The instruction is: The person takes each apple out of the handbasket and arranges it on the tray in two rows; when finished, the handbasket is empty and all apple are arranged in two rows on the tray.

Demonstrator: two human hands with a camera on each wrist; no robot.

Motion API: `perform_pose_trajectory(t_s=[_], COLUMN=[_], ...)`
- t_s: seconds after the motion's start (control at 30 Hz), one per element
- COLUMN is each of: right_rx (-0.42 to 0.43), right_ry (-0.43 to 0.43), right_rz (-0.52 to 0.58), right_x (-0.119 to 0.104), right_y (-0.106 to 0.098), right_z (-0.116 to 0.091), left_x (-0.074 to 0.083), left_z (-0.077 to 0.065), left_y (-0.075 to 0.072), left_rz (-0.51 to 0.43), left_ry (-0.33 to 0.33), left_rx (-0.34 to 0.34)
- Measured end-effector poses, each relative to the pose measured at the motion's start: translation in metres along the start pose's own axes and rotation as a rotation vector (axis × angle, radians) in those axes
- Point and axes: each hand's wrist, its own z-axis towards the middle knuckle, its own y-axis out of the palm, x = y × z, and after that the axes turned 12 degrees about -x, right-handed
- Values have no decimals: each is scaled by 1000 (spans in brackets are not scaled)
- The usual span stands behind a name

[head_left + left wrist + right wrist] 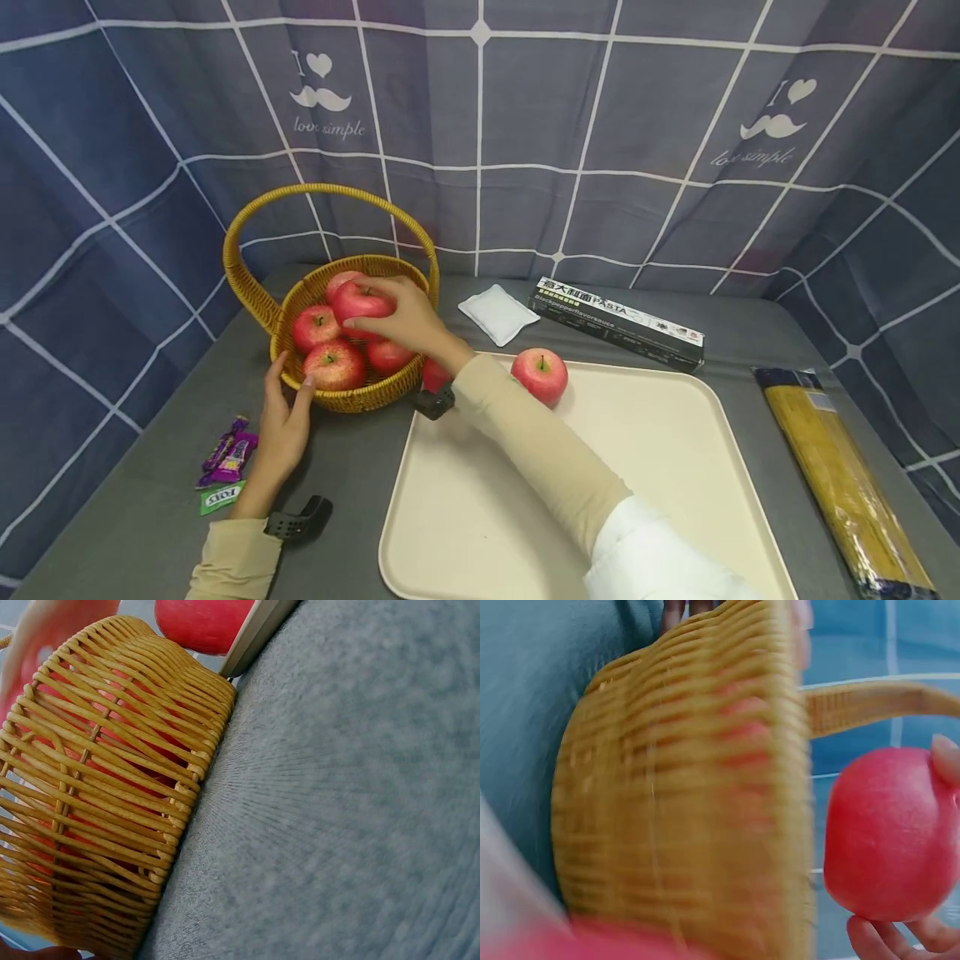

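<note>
Your right hand (405, 313) pinched an apple (358, 302) over the basket (363, 402); left hand (284, 427) gripped its rim (390, 264). Steady bracing judged best.

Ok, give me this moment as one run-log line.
right hand: holds apple over basket | left hand: holds basket side | inside basket: more apples | tray: two other apples

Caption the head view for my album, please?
Right hand holds a red apple over a wicker basket; left hand grips it.
</note>
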Motion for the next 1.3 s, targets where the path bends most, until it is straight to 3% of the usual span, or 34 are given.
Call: perform_pose_trajectory(t_s=[0.1,0.23,0.43,0.57,0.7,0.87,1.07,1.2,1.3], right_rx=[-17,-49,43,120,153,174,129,145,145], right_ry=[-27,-19,143,280,338,273,322,283,187], right_rz=[32,48,-14,-100,-139,-91,-179,-210,-212], right_x=[3,14,54,92,122,132,124,105,80], right_y=[-29,-77,-139,-154,-150,-142,-144,-145,-139], right_z=[-31,-89,-183,-241,-278,-290,-290,-275,-248], left_x=[1,2,3,3,2,1,0,0,2], left_z=[-2,-5,-7,-6,-7,-5,-4,-4,-3], left_y=[2,1,-3,-4,-5,-5,-2,-1,0], left_rz=[3,15,29,21,12,17,17,19,11], left_ry=[-23,-44,-52,-31,-5,-8,-9,-16,-8], left_rx=[-11,-4,6,0,10,14,4,0,-5])
